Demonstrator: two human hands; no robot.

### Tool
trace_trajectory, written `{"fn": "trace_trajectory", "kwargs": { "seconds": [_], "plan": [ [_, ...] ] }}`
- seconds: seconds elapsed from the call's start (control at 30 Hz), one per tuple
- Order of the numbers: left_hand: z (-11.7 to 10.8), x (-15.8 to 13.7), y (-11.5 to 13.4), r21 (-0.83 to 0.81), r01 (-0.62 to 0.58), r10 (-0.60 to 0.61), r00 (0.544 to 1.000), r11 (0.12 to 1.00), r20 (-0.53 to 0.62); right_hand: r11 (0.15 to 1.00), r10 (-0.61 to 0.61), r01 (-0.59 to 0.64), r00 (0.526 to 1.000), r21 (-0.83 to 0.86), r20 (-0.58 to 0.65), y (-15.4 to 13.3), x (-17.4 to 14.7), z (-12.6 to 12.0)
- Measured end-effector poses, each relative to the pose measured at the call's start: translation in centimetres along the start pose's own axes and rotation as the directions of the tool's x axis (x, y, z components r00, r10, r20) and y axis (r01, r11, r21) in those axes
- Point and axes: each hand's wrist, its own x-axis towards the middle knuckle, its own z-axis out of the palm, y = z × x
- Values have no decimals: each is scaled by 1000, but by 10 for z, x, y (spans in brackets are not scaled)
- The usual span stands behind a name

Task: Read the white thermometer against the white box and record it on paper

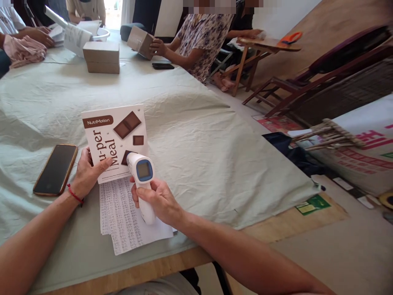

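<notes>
My left hand (87, 170) grips the lower left corner of a white NutriMotion meal box (123, 141), its thumb lying across the front. Brown chocolate pieces and lettering are printed on the box. In my right hand (159, 200) is a white infrared thermometer (146, 209) with a blue-rimmed grey screen facing me. The thermometer's head overlaps the box's lower right part; whether they touch I cannot tell. Beneath both lie sheets of paper (125, 229) covered in rows of writing. A dark smartphone (56, 170) in a gold-edged case rests left of my left hand.
A pale green cloth (190, 135) covers the table. Farther back stand a brown carton (102, 59) and a black phone (163, 66). A person across the table holds another carton (139, 43). Wooden chairs and a small wooden table (264, 45) are at the right.
</notes>
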Motion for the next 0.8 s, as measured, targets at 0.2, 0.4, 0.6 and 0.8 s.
{"fn": "trace_trajectory", "kwargs": {
  "seconds": [0.2, 0.4, 0.6, 0.8],
  "plan": [
    [-1, 0, -3, -6, 5, -5, 1000, 1000, 8, 1000, 5, -5, 1000, -23, -19, 1, 0, 0],
    [-1, 1, -2, 12, -7, 7, 1000, 1000, 5, 999, -31, 31, 999, -10, 9, 3, -1, 0],
    [-1, 1, -2, 33, -8, 8, 1000, 999, 15, 987, -162, 162, 985, -4, -54, 2, 2, -7],
    [-4, 3, -4, 63, -21, 19, 999, 998, 26, 955, -295, 291, 918, -55, -263, -14, 14, -25]
  ]
}}
